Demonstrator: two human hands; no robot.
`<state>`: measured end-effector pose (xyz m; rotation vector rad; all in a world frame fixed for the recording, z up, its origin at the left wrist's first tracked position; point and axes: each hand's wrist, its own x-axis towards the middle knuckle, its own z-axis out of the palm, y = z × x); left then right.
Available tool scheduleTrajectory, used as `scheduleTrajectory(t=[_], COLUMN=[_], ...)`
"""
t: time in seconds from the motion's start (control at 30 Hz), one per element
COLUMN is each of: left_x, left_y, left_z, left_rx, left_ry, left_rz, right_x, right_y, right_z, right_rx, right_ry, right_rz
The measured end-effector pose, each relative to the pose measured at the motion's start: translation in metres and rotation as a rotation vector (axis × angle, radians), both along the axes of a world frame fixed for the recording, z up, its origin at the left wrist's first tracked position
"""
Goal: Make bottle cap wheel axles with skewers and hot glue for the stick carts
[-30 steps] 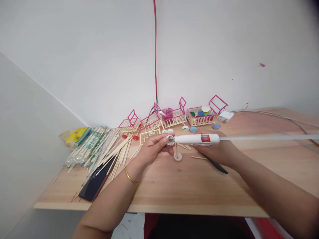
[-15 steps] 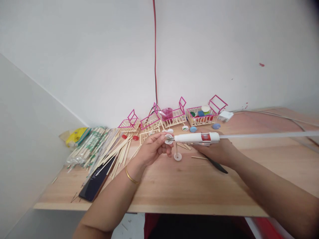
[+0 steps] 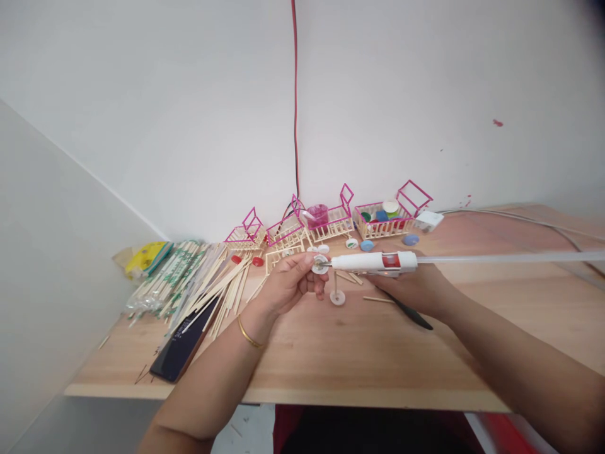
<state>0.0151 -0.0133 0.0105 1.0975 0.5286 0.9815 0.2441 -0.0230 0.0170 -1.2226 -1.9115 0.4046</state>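
Observation:
Between the thumb and fingers of my left hand (image 3: 297, 281) is a white bottle cap (image 3: 319, 265), its hollow side facing right. My right hand (image 3: 410, 287) is wrapped round a white hot glue gun (image 3: 363, 262); its fingers are mostly hidden behind the tool. The gun's metal nozzle reaches into the cap. A long clear glue stick (image 3: 501, 256) sticks out of its back end. Just below the nozzle, another white cap with a short stick standing in it (image 3: 337, 297) rests on the table.
Small stick carts with pink rims (image 3: 331, 228) line the wall; one basket (image 3: 384, 228) holds coloured caps. Loose caps (image 3: 367, 245) lie in front. Wooden sticks (image 3: 227, 284), a dark phone (image 3: 177, 347) and a yellow packet (image 3: 146, 258) are at left. A cable (image 3: 543, 224) runs at right.
Hardly anything differs. The cap in my left hand has turned slightly against the nozzle, and the view has shifted by a few pixels.

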Motion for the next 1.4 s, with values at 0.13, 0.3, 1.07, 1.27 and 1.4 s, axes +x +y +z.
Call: scheduleTrajectory(t=[0.13, 0.3, 1.07, 1.27, 1.4], left_x=[0.0, 0.0, 0.0, -0.003, -0.002], left_y=[0.0, -0.001, -0.001, 0.001, 0.004], left_z=[0.0, -0.001, -0.001, 0.0, 0.001], left_rx=[-0.004, 0.008, 0.013, 0.054, 0.134], left_ry=[0.009, -0.005, 0.033, 0.04, 0.089], left_rz=[0.004, -0.019, 0.023, 0.069, 0.166], right_x=[0.001, -0.002, -0.001, 0.003, 0.004], right_y=[0.0, -0.002, -0.003, 0.001, 0.003], right_z=[-0.002, 0.002, 0.003, 0.005, 0.009], right_rx=[0.002, -0.053, -0.077, -0.057, -0.053], right_ry=[-0.01, 0.013, 0.047, 0.06, 0.071], right_rz=[-0.023, -0.052, -0.01, -0.065, -0.089])
